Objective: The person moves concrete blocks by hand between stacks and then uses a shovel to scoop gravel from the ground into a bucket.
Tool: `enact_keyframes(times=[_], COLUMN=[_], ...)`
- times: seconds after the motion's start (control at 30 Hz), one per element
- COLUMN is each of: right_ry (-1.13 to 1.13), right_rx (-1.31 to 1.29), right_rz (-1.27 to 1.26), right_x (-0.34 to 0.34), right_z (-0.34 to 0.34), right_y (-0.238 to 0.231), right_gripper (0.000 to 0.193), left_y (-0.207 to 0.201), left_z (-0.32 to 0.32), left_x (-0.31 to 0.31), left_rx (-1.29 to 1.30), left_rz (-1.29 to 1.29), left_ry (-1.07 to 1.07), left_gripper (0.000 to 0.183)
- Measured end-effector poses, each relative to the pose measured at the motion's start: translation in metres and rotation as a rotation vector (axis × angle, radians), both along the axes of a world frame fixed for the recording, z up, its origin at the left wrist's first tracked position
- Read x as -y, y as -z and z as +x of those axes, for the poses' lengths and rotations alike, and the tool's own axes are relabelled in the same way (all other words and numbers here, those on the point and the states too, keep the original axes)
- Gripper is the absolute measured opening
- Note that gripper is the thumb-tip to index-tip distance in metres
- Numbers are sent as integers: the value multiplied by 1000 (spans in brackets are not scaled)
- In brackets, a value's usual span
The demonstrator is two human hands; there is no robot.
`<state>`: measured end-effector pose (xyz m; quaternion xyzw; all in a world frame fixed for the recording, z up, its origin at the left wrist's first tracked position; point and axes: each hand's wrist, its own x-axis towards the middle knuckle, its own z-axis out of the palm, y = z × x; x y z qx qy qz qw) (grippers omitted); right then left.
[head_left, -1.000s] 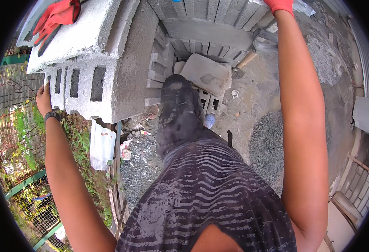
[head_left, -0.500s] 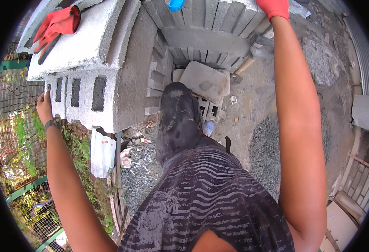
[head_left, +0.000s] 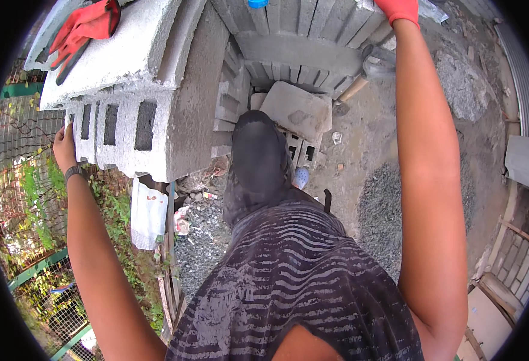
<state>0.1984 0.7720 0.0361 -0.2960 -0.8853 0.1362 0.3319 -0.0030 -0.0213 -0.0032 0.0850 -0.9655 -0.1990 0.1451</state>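
At the left, plants (head_left: 44, 207) are seen along a mesh fence (head_left: 68, 310). To their right, the outer end of the left blocks (head_left: 129, 51) — stacked, grey, their hollows turned to the near side — is touched by the bare left hand (head_left: 65, 149); its fingers are partly hidden, so whether a block is pinched cannot be told. A red glove (head_left: 90, 27) is laid on top of this stack, and below its near side a white sheet (head_left: 149, 216) is seen. Farther right, the far blocks (head_left: 303, 51) are set in a row, with a blue thing (head_left: 257, 3) cut off at the far edge. Nearer and lower, a slab (head_left: 297, 111) is propped aslant beyond the person's leg (head_left: 257, 147). A wooden-handled tool (head_left: 353, 89) is placed to its right. The right hand (head_left: 398, 7), gloved in red, is cut off near the far blocks' right end — whether it is spread or pressed together cannot be told. At the far right, metal sheeting (head_left: 522, 84) is seen.
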Motion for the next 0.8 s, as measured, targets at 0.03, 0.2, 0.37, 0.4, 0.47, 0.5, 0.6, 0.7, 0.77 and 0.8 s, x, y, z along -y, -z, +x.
enact_keyframes(times=[0.03, 0.2, 0.37, 0.4, 0.47, 0.5, 0.6, 0.7, 0.77, 0.8], right_ry=[0, 46, 74, 81, 81, 84, 77, 83, 81, 77], right_rx=[1, 37, 48, 61, 55, 46, 50, 48, 46, 43], right_rz=[-2, -13, -13, -12, -12, -14, -16, -7, -11, -16], right_x=[1, -2, -3, -2, -1, -2, -3, -3, -3, -2], right_z=[0, 0, -3, -4, -5, -5, -5, -4, -4, -4], right_y=[-1, 0, 2, 2, 3, 3, 3, 3, 3, 3], right_gripper=[52, 54, 58, 60, 61, 63, 63, 62, 62, 63], left_y=[0, -3, -6, -3, -1, -1, 0, 2, 3, 2], left_z=[0, 3, 6, 5, 3, 1, 0, -3, -3, -2], left_x=[0, -6, -6, -3, 1, 1, 6, 5, 5, 7], left_rx=[1, 4, 13, 12, 9, 3, -1, -13, -12, -12], left_rz=[-2, -49, -33, -29, -13, 2, -1, 31, 35, 39], left_ry=[0, -15, -31, -23, -7, 12, 16, 11, 19, 25], left_gripper=[56, 58, 58, 58, 58, 57, 57, 56, 56, 57])
